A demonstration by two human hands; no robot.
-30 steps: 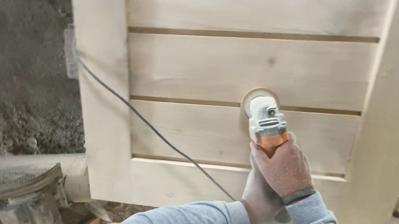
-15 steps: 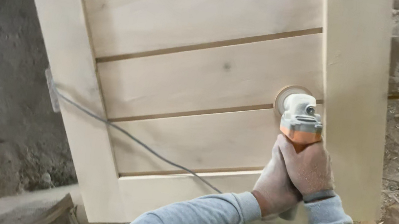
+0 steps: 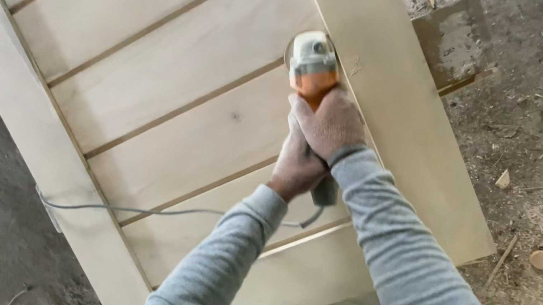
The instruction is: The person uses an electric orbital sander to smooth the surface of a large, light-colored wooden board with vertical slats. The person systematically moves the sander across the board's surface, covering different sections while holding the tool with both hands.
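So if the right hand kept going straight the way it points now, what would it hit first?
The right hand points up along the sander it grips. Past the sander's head lies the door's right frame board, so probably that, though depth is unclear.

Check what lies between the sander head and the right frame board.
Head view: nothing. The sander disc sits right against the inner edge of the right frame board, with no visible gap. Both hands grip the sander's body behind it.
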